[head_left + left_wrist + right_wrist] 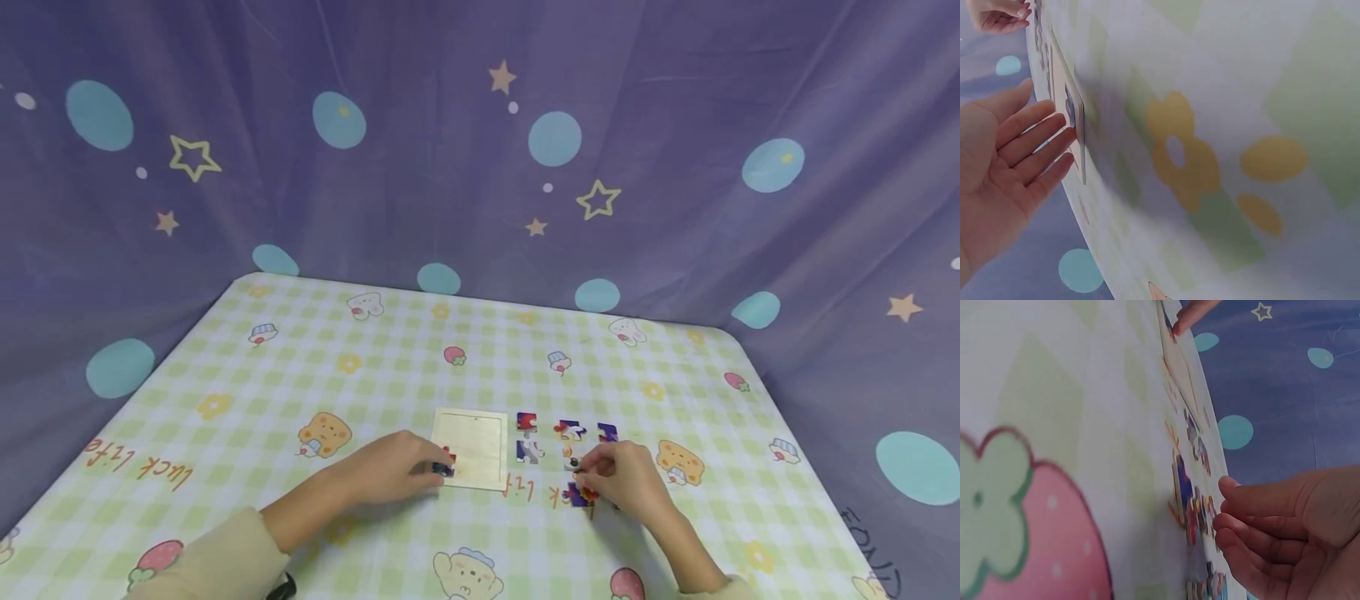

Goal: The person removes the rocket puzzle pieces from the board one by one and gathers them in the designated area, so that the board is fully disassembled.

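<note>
A jigsaw piece [444, 469] with red and dark colours lies in the lower left corner of a pale wooden puzzle tray [504, 450]. My left hand [397, 468] is at that corner, its fingertips at the piece; the left wrist view shows these fingers [1038, 140] extended and slightly spread. Over the loose pieces right of the tray is my right hand [628, 482], fingers loosely bent, with nothing visible between thumb and fingers in the right wrist view. Closest to it are a jigsaw piece with a dark spot [572, 460] and a purple-and-orange jigsaw piece [577, 496], partly hidden.
More loose jigsaw pieces lie beside the tray: a red one [527, 422], a grey-white one [529, 452], a purple-white one [572, 430] and a purple one [607, 432]. A green-checked tablecloth [405, 358] covers the table. Behind hangs a purple curtain [450, 192].
</note>
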Demonstrator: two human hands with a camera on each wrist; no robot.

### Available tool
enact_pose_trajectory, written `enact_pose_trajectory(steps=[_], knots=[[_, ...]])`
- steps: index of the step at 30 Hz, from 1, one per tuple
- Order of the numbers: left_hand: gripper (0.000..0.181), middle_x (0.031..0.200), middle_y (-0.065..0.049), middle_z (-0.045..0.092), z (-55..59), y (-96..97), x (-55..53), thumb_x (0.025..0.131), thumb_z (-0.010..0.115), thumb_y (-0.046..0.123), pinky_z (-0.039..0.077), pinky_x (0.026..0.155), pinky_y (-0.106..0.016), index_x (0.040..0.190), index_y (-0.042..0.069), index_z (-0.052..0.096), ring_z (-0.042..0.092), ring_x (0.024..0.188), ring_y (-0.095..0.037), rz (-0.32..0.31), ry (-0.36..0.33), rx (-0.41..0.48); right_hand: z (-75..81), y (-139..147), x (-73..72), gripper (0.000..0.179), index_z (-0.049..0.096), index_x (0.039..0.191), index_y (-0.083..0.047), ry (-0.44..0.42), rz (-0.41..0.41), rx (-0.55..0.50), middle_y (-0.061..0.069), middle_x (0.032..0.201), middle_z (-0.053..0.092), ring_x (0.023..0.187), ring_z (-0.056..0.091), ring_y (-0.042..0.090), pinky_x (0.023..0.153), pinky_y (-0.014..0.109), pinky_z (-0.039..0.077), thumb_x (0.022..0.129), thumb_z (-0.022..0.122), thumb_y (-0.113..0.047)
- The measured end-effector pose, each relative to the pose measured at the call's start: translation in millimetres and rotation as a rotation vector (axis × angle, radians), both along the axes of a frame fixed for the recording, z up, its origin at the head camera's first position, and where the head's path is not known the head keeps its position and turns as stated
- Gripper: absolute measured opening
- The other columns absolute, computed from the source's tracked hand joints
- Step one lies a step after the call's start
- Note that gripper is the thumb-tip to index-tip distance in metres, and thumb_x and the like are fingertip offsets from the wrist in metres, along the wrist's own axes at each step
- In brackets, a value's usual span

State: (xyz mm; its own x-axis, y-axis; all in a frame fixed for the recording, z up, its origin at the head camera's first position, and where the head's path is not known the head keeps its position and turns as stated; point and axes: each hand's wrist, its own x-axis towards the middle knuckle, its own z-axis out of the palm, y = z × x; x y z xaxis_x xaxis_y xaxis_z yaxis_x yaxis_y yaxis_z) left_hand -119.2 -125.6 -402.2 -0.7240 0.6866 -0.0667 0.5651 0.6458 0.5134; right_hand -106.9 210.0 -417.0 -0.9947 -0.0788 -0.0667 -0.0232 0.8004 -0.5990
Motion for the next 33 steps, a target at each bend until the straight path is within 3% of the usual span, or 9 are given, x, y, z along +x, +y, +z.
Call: enact_pose_trajectory(steps=[6, 12, 19, 33], knots=[[0.034, 0.128, -0.009, 0.065, -1.6, 0.4, -3.8, 0.09, 0.066, 0.027, 0.047, 0.105, -0.046, 0.119, 0.009, 0.067, 0.06, 0.122, -0.028, 0.046, -0.01, 0.022, -0.8, -14.8, -5.6, 0.01, 0.073, 0.079, -0.013, 0.015, 0.036, -0.026, -0.005, 0.07, 0.066, 0.061, 0.056, 0.004, 0.056, 0.016, 0.046, 0.074, 0.081, -0.012], [0.047, 0.14, -0.01, 0.056, -3.7, -0.7, -11.1, 0.086, 0.07, 0.031, 0.04, 0.112, -0.049, 0.128, 0.01, 0.062, 0.05, 0.133, -0.031, 0.085, 0.006, -0.012, -3.1, -31.4, -10.4, 0.011, 0.072, 0.084, -0.011, 0.057, 0.165, -0.062, -0.005, 0.072, 0.066, 0.061, 0.055, 0.002, 0.056, 0.015, 0.047, 0.076, 0.079, -0.012], [0.063, 0.148, -0.013, 0.047, -7.0, -5.5, -20.0, 0.081, 0.074, 0.037, 0.032, 0.117, -0.052, 0.134, 0.007, 0.055, 0.041, 0.14, -0.034, 0.063, 0.051, -0.05, -3.3, -54.5, -15.5, 0.012, 0.072, 0.088, -0.007, 0.064, 0.283, -0.105, -0.002, 0.076, 0.068, 0.064, 0.056, 0.001, 0.057, 0.015, 0.049, 0.079, 0.077, -0.012], [0.081, 0.156, -0.017, 0.032, -10.8, -6.5, -24.3, 0.081, 0.073, 0.041, 0.028, 0.119, -0.052, 0.145, 0.002, 0.04, 0.032, 0.145, -0.035, 0.073, 0.003, -0.063, 3.3, -100.4, -24.2, 0.017, 0.072, 0.093, -0.005, 0.04, 0.448, -0.121, 0.006, 0.084, 0.072, 0.071, 0.061, 0.006, 0.063, 0.015, 0.05, 0.08, 0.077, -0.014]])
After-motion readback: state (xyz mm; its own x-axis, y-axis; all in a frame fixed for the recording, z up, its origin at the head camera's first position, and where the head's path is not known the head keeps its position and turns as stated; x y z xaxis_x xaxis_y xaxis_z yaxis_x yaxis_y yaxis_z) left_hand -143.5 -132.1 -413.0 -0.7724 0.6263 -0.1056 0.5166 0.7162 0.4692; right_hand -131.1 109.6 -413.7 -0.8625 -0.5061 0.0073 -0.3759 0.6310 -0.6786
